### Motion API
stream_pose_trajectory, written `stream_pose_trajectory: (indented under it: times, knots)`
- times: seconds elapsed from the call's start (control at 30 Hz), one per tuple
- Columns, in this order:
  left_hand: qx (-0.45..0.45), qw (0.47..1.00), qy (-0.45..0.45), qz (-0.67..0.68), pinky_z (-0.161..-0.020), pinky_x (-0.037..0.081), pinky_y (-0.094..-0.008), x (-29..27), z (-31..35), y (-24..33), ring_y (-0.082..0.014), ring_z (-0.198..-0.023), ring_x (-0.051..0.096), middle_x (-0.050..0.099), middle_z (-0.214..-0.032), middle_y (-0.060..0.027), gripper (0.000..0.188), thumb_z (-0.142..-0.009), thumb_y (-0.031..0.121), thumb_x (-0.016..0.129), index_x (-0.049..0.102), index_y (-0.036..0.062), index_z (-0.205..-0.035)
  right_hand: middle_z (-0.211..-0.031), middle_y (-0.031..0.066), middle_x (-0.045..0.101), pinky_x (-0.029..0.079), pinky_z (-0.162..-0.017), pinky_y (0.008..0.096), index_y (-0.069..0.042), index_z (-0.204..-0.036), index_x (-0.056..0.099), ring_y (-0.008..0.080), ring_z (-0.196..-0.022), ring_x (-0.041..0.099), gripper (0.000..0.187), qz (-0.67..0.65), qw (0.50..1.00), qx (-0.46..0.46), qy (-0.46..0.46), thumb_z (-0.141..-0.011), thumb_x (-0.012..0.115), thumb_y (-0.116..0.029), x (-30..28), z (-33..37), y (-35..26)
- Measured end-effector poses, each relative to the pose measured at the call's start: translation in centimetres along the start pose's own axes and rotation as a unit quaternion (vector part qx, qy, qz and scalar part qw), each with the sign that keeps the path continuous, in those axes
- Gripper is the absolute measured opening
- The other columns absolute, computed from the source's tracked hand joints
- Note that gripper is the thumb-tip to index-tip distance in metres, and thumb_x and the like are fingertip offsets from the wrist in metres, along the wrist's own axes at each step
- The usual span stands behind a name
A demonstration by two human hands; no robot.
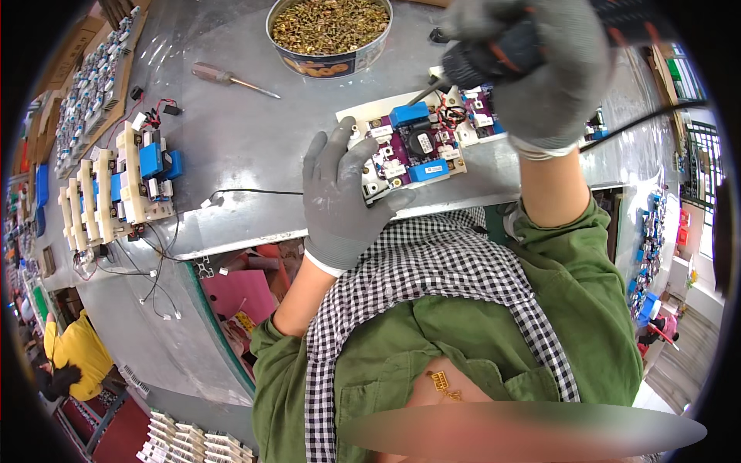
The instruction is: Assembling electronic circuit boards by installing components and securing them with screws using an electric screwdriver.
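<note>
A purple circuit board (397, 148) with blue block parts sits in a cream plastic frame (455, 163) near the table's front edge. My left hand (340, 189), in a grey glove, lies with spread fingers on the frame's left end, steadying it. In my right hand (552, 77), gloved too, is a black power screwdriver (486, 58) with orange trim. Its thin bit (421, 96) slants down to the frame's far edge, beside a blue block; whether the tip touches a screw is too small to tell. A second purple board (478, 104) adjoins on the right, partly behind my right hand.
A round tin (330, 63) full of brass-coloured screws stands at the back. A hand screwdriver (235, 79) lies left of it. Several framed boards (116, 189) with loose wires stand at the left. A black cable (641, 123) runs off right. At far left, a person in yellow (77, 355).
</note>
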State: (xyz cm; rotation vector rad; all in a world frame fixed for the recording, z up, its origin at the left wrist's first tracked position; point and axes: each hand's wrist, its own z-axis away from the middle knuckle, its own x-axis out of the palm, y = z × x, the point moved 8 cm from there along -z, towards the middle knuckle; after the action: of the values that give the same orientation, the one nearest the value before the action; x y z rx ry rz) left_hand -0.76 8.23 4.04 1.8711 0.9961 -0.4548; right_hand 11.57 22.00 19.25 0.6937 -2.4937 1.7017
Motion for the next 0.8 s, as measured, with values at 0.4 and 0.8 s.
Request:
stream_pose_trajectory:
  times: [0.4,0.8]
  knots:
    - [-0.024,1.000,-0.012,0.008,-0.108,0.044,-0.0528,0.0,0.1,-0.4,-0.0444,-0.132,0.051,0.056,-0.142,-0.0230,0.078,-0.071,0.048,0.089,0.057,0.0084,-0.130,-0.079,0.0055,0.067,0.057,-0.064,0.0301,0.000,-0.092,0.066,0.0151,-0.068,0.068,0.011,0.142,0.985,-0.042,-0.089,-0.090,0.071,-0.010,-4.3,-0.6,2.9]
    - [-0.012,1.000,-0.005,0.012,-0.108,0.044,-0.0537,0.1,0.4,-0.4,-0.0458,-0.131,0.051,0.054,-0.145,-0.0225,0.080,-0.072,0.050,0.088,0.056,0.0088,-0.131,-0.067,0.0069,0.061,0.052,-0.053,0.0313,-0.004,-0.085,0.060,0.0178,-0.055,0.059,0.018,0.030,0.998,0.052,-0.024,-0.091,0.071,-0.017,-2.9,0.7,3.1]
